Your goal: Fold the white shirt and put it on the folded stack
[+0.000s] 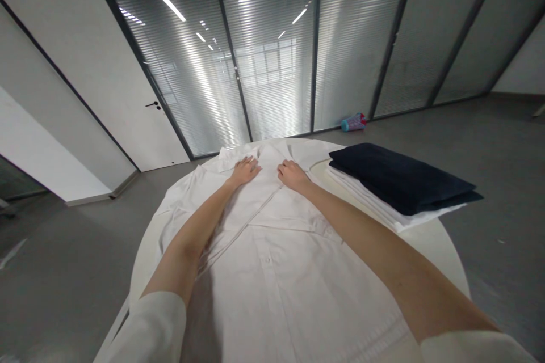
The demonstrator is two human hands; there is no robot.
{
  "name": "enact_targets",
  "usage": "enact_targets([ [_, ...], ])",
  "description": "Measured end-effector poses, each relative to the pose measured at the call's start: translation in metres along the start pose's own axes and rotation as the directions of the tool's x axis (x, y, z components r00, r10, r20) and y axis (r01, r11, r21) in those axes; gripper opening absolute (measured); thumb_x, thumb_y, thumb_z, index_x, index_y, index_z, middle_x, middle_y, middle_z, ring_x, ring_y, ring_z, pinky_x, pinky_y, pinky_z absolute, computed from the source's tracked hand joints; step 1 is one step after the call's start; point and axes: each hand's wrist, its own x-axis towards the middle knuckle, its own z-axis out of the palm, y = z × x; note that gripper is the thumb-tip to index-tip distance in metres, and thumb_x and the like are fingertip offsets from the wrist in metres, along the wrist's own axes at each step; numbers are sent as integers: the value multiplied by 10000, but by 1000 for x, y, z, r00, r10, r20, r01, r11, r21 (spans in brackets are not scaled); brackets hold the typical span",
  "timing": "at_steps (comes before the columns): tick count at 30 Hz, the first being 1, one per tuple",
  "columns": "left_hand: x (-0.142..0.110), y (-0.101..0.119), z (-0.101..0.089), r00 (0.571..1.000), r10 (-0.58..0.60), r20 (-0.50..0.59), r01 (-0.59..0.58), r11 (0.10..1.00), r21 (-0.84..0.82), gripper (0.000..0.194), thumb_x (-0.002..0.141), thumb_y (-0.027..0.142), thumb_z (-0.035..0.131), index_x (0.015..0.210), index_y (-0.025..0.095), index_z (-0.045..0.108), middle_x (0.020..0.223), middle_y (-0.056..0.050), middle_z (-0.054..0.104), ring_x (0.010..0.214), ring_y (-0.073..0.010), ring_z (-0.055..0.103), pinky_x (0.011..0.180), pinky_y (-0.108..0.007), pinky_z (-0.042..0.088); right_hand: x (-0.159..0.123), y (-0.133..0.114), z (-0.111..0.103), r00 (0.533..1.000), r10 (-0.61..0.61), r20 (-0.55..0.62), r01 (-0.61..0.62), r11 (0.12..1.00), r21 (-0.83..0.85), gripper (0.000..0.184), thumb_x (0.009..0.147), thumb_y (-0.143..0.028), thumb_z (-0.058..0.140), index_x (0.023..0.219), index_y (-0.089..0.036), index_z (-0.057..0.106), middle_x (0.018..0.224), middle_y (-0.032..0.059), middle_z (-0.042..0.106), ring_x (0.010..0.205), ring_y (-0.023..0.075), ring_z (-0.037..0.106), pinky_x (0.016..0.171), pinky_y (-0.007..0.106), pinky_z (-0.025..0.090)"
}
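A white button-front dress [268,278] lies spread over a round white table [438,249], with a seam and a thin cord [251,221] across its waist. My left hand [246,170] rests flat on the upper part of the dress, its fingers spread apart. Just to the right, my right hand [292,174] has its fingers curled together on the cloth, near the upper end of the cord. The fingertips of that hand are partly hidden. Some folds and creases show around the collar end and along the left side.
At the table's right side sits a folded dark navy cloth [400,176] on top of folded white cloth [383,210]. A blue and red basket [353,122] lies on the grey floor by the glass partition [272,68]. A white door [97,68] stands at the left.
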Motion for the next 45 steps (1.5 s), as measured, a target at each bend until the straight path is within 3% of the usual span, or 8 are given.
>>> enact_targets([
  [10,-7,-24,-12,931,-324,-171,330,944,10,672,999,617,238,1585,292,277,1676,-71,193,1555,-326,12,1219,-603,37,-2,4,3,986,162,-45,-162,987,0,438,1008,-349,399,1361,-166,582,1478,164,484,1313,309,439,1060,437,355],
  [18,-18,-65,-15,911,-411,33,412,911,-4,682,965,645,409,1514,240,421,1631,-144,300,1473,-475,218,1124,-693,218,-1,6,7,994,108,24,-108,994,3,415,1029,-381,356,1290,-208,629,1430,133,550,1302,265,494,1054,408,382],
  [24,-17,-42,-17,963,-262,-69,263,965,4,615,1041,526,326,1561,198,309,1679,-112,161,1528,-384,95,1207,-610,91,-2,5,4,992,118,36,-118,993,-7,402,1020,-344,365,1295,-208,624,1439,133,543,1316,268,486,1058,413,384],
  [31,-20,-20,-32,997,-80,24,80,997,2,400,1031,430,415,1296,217,625,1499,-109,502,1385,-334,442,1134,-532,356,-2,3,2,991,127,48,-129,991,36,392,1009,-331,386,1283,-194,631,1419,136,560,1320,272,484,1069,423,373],
  [36,-44,37,-52,983,182,2,-182,983,-32,307,981,293,499,1218,225,682,1318,-75,649,1257,-251,573,1114,-358,405,5,12,-12,982,169,88,-178,979,96,419,1001,-335,402,1326,-171,610,1358,153,617,1229,280,573,1004,402,438],
  [38,-65,75,-57,919,395,19,-393,917,-74,270,982,304,514,1171,252,700,1227,-46,695,1183,-207,618,1066,-298,437,12,19,-23,979,171,115,-185,975,126,425,1016,-278,351,1322,-154,619,1302,150,661,1183,253,612,960,342,465],
  [41,-107,141,-59,626,779,-25,-777,621,-101,265,1002,318,495,1147,224,696,1169,-82,708,1095,-207,654,996,-319,479,25,28,-48,981,124,149,-149,975,166,412,1010,-209,349,1242,-125,679,1226,139,708,1138,222,646,911,266,478],
  [45,-153,219,-57,352,935,-26,-936,352,-22,338,1012,322,492,1305,211,622,1424,-96,578,1290,-221,553,1074,-361,431,40,32,-88,982,20,188,-59,977,205,334,970,-204,482,1203,-134,711,1202,104,728,1065,197,681,868,222,491],
])
